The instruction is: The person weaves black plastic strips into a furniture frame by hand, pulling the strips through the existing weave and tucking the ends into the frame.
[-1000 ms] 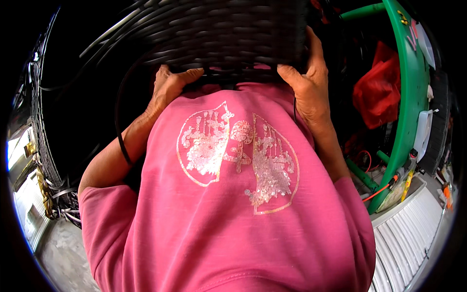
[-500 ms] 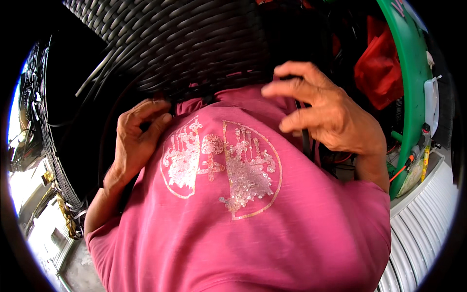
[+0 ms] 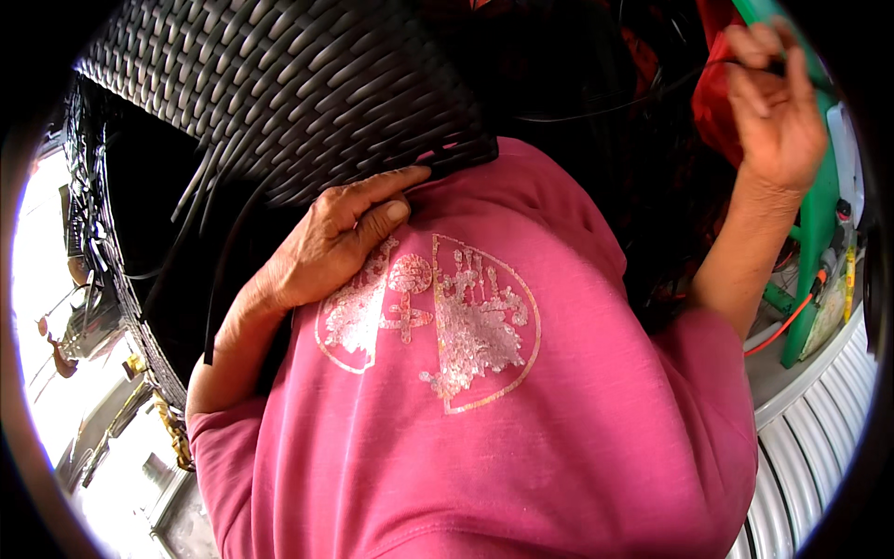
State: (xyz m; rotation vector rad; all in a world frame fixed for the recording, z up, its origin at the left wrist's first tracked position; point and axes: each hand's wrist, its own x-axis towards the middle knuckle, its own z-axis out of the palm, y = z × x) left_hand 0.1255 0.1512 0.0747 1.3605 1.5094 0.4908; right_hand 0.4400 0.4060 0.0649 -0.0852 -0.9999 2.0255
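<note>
A dark wicker panel of flat, glossy woven strands tilts across the upper left, its lower edge against my pink shirt. My left hand grips that lower edge, the index finger lying along it and the thumb just below; the other fingers are hidden. Far out at the upper right, my right hand is raised with bent fingers closed on a thin black strand. This strand runs leftward from the fingers to the dark area beside the panel's corner. Several loose strand ends hang from the panel's left side.
A green curved frame stands at the right, with a red cloth by it. An orange cord and a ribbed silver surface lie lower right. Bundled black strands stand at the left.
My right hand has swung up and right, away from my shirt, drawing out the strand. My left hand has shifted right along the panel's edge, and the panel has tilted and moved left.
</note>
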